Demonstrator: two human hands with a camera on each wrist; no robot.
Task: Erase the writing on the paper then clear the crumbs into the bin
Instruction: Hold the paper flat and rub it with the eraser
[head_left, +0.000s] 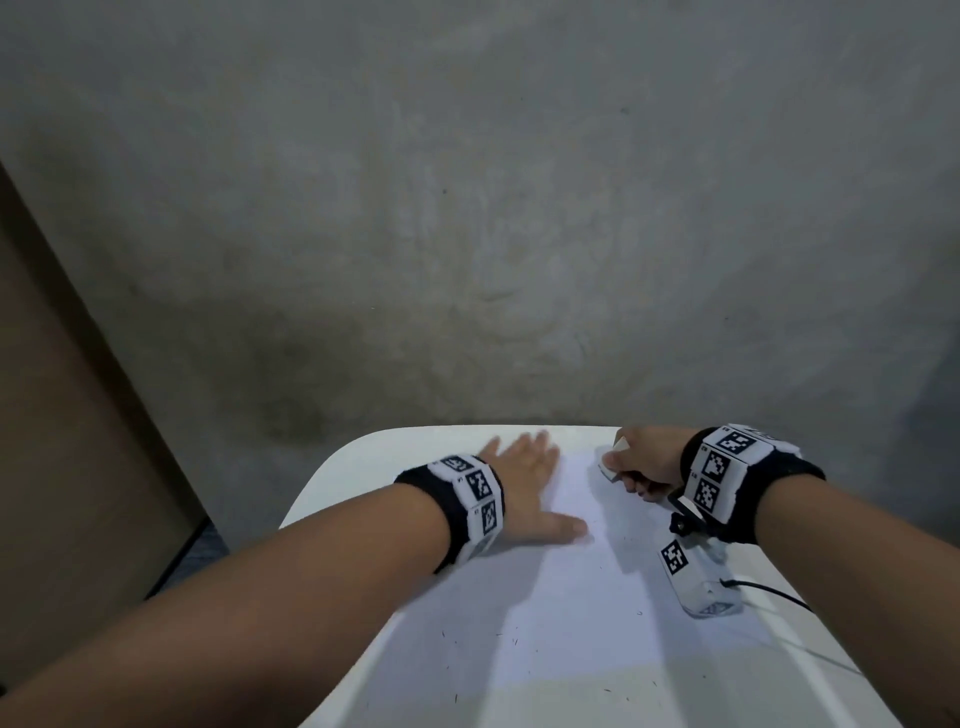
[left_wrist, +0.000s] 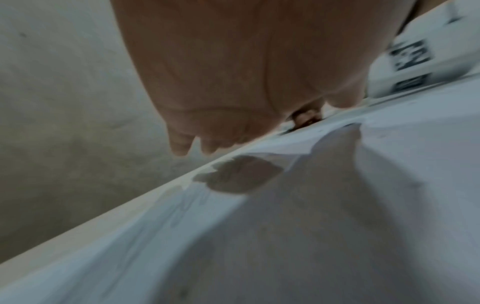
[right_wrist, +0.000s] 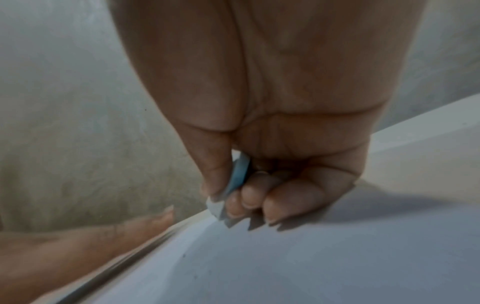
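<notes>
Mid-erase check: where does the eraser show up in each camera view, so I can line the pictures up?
Head: eraser sits right of centre, near the paper's far edge, pinched by the right hand.
Left wrist: too blurred to pick out the eraser.
Right wrist: eraser sits centre, between thumb and fingers, its tip on the paper.
Shared landmark: the paper on the white table.

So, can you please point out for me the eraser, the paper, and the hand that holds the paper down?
eraser (right_wrist: 237, 176): right wrist view, on its blue sleeve between thumb and fingers.
paper (head_left: 571, 597): head view, on the bare middle of the sheet.
left hand (head_left: 524, 486): head view, on the back of the hand lying flat on the paper.
</notes>
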